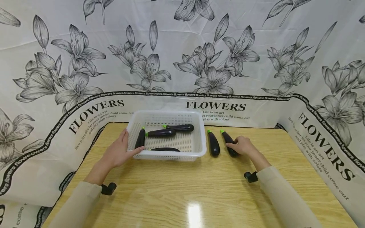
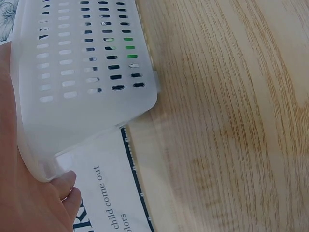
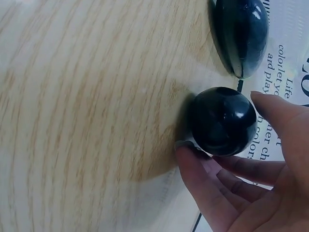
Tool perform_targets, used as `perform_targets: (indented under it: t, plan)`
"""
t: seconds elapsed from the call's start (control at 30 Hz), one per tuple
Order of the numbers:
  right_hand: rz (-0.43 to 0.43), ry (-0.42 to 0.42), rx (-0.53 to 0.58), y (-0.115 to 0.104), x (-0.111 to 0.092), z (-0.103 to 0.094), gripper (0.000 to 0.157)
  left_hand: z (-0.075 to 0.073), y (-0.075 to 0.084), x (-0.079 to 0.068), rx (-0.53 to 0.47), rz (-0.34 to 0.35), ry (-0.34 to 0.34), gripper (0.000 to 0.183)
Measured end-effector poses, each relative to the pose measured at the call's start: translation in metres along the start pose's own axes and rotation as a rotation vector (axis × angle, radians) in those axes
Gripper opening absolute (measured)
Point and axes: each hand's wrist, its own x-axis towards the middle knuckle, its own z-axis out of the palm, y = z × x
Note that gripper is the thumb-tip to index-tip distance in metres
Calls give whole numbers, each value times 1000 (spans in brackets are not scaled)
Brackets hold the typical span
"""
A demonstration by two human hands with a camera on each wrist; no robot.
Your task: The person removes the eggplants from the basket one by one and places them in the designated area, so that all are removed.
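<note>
A white perforated plastic basket [image 1: 171,154] stands toward the back of the table, and my left hand [image 1: 117,152] grips its left end, thumb over the front rim. Inside lie several dark purple eggplants with green stem ends, one eggplant [image 1: 178,128] near the back wall. To the right of the basket, two eggplants lie on the wood. My right hand [image 1: 246,147] holds the outer eggplant [image 3: 222,121] between thumb and fingers, its green end pointing away. The other eggplant [image 1: 214,144] lies between it and the basket, untouched.
The wooden table [image 1: 171,193] extends toward me in front of the basket. White cloth [image 1: 159,63] with printed flowers and lettering hangs behind and at both sides. A black wrist device [image 1: 109,189] sits at my left cuff, another device [image 1: 251,177] at my right.
</note>
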Motion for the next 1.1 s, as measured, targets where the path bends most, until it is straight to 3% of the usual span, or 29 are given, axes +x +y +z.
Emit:
perform_targets:
  t: [0.53,0.83,1.1]
  plan:
    - [-20,0,-16,-6,-17,-13,70,-1,1,0,9,-2,-12,123]
    - [-89,57,-26,-12,-34,-26,64,-1,0,0,22,-2,-18,123]
    - [-167,99,1,-32,-46,-38,61,0,-1,1,19,4,-12,122]
